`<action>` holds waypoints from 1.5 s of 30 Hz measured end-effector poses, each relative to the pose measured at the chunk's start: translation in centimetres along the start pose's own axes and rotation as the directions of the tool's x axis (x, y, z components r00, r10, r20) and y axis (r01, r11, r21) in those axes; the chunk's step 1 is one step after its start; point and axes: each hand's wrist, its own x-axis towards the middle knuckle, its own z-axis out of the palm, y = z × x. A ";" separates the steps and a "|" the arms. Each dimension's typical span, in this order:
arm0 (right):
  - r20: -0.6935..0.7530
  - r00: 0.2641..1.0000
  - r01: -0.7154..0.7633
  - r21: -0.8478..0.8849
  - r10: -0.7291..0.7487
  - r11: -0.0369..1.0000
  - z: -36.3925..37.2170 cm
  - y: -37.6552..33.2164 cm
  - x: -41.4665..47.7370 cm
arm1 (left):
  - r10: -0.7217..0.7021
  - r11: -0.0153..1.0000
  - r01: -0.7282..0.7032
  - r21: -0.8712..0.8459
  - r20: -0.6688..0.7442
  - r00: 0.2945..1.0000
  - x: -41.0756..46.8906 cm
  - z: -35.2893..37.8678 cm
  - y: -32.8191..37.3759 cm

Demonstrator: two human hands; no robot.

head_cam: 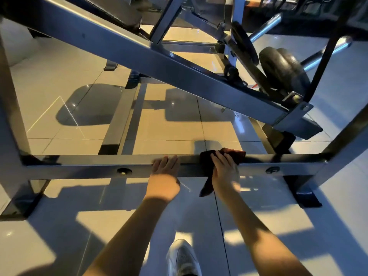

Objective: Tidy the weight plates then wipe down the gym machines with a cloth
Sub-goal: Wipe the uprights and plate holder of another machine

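A dark cloth (207, 162) lies draped over the low horizontal crossbar (89, 167) of a grey steel gym machine. My right hand (224, 172) presses flat on the cloth with its fingers straight. My left hand (165, 176) rests on the same bar just to the left, fingers laid over the top edge. Two black weight plates (284, 70) sit on a chrome sleeve at the upper right, and a thinner plate (244, 41) stands behind them.
A long slanted beam (159, 60) of the machine crosses above the bar. Upright frame posts stand at the far left (10, 116) and right (342, 144). The floor is glossy tile (179, 132). My white shoe (182, 257) is below.
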 end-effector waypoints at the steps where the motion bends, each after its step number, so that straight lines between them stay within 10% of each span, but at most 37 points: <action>1: -0.001 1.000 0.017 -0.003 -0.017 1.000 0.2 -0.1 -0.1 | -0.011 1.000 0.011 -0.009 0.042 0.999 0.4 0.0 0.6; 6: 0.008 0.965 0.260 -0.109 -0.261 0.959 -1.2 4.5 0.8 | 0.008 0.999 -0.005 -0.054 0.054 0.998 1.3 0.1 3.1; 12: -0.142 0.990 -0.024 -0.045 0.017 0.999 -1.2 7.2 0.7 | 0.077 0.996 -0.074 -0.040 0.065 0.995 2.9 0.5 5.9; 18: 0.113 0.978 0.186 -0.062 -0.178 0.981 -3.2 10.7 1.6 | 0.218 0.975 -0.215 -0.056 0.067 0.974 4.0 0.4 10.2; 45: 0.326 0.908 -0.075 -0.494 0.265 0.866 -7.1 27.2 5.0 | 0.304 0.945 -0.305 -0.118 -0.027 0.952 7.8 0.0 18.1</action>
